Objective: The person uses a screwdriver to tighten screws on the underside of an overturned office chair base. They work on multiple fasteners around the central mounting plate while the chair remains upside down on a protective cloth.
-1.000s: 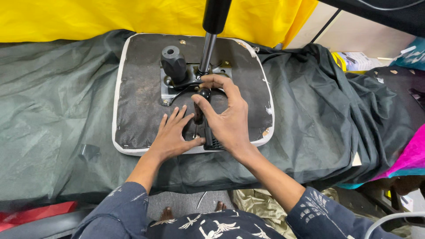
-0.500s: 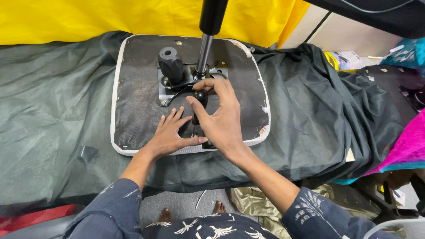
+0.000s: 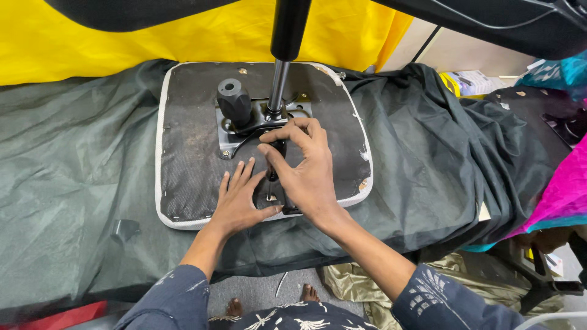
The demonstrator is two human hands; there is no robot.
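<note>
An upturned seat pan (image 3: 189, 153), dark underside up with a pale rim, lies on a grey-green cloth (image 3: 73, 177) spread over a work surface. A metal bracket (image 3: 260, 125) is fixed near the middle of the underside. A black knob (image 3: 234, 101) stands upright on the bracket's left part. A steel rod (image 3: 278, 85) rises from the bracket's middle into a black cylinder (image 3: 290, 27), which is cut off by the top edge.

The left hand (image 3: 238, 198) lies flat, palm down, fingers spread, on the pan just below the bracket; it grasps nothing. The right hand (image 3: 302, 168) is over the pan's centre, thumb and forefinger curled toward each other in a pinch at the bracket's lower edge, the other fingers bent. A dark lever (image 3: 273, 177) runs down from the bracket between the two hands; most of it is hidden under the right palm. Whether the pinch is closed on this lever or on a smaller part cannot be told, as the fingertips cover the contact point.

A small screw (image 3: 227, 153) shows at the bracket's lower left corner. The bracket's right side is partly hidden by the right hand.

A yellow sheet (image 3: 122, 43) hangs behind the cloth. Dark curved chair parts (image 3: 501, 24) cross the top of the view, cut off. At the right edge lie pink fabric (image 3: 565, 195) and a black part (image 3: 565, 125), both only partly in view. Bare toes (image 3: 235, 305) show on the floor below, between the sleeves.
</note>
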